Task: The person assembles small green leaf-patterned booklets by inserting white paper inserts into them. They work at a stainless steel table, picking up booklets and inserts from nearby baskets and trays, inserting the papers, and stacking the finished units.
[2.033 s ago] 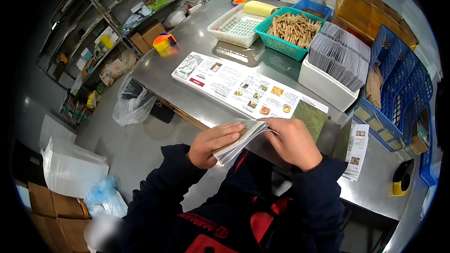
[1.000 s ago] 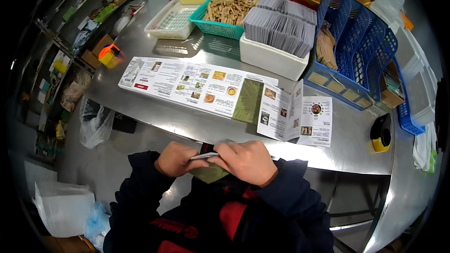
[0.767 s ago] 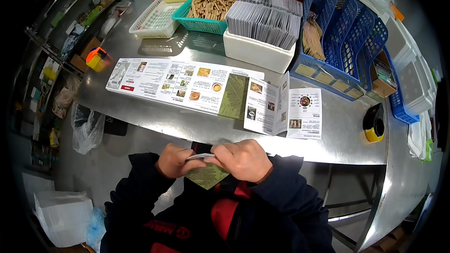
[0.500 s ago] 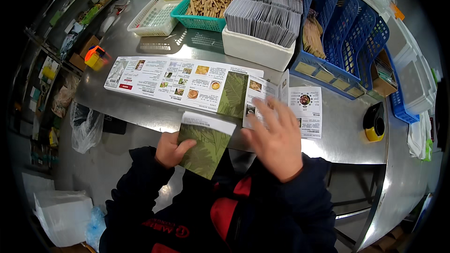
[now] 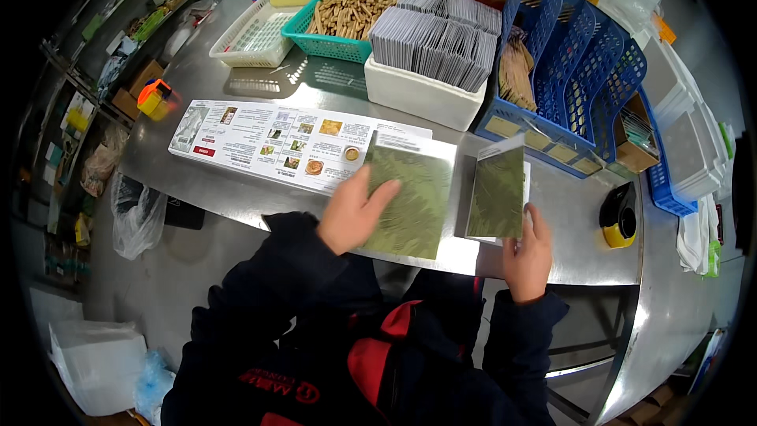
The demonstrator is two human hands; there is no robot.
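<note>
At the centre of the frame, the left hand [image 5: 355,209] lies with fingers spread flat on a green leaf-patterned leaflet panel [image 5: 410,201] on the steel table [image 5: 568,221]. Just right, the right hand [image 5: 528,256] pinches the lower edge of another green panel [image 5: 497,193], tilted up beside the long unfolded brochure [image 5: 268,142].

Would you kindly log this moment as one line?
left hand: flat on green leaflet | right hand: holding second green leaflet upright | surface: steel table | nearby: unfolded brochure
</note>
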